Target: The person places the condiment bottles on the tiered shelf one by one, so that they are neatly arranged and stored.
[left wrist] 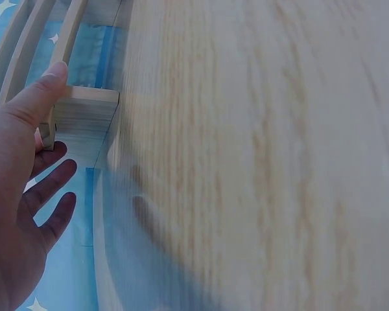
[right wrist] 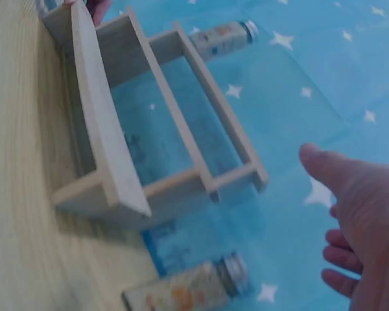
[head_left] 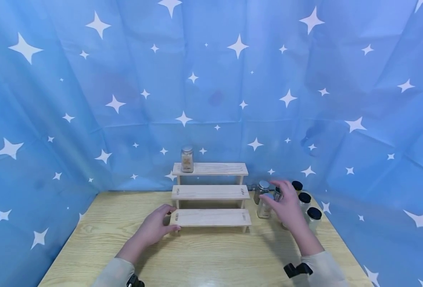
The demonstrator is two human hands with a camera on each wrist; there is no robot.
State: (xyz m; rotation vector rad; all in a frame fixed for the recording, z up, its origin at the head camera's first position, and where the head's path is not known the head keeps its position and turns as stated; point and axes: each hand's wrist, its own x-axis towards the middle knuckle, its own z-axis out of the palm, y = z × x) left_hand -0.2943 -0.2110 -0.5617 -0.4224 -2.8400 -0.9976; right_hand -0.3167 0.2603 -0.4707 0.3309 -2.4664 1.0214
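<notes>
A three-tier wooden shelf rack (head_left: 210, 192) stands on the table. My left hand (head_left: 155, 225) grips the left end of its lowest tier; in the left wrist view the thumb (left wrist: 50, 74) lies on the front edge with a fingertip just behind the board. On the top tier, toward the left, stands a glass spice jar (head_left: 187, 160) with a silver lid. My right hand (head_left: 288, 205) is spread above the jars to the right of the rack, holding nothing. Nearest its thumb is a silver-lidded jar (head_left: 264, 210), with another silver-lidded jar (head_left: 261, 191) behind it.
Black-lidded jars (head_left: 314, 215) line the table's right edge, partly behind my right hand. The wooden table (head_left: 211, 259) extends in front of the rack. A blue star-patterned cloth (head_left: 211, 91) hangs behind and at both sides.
</notes>
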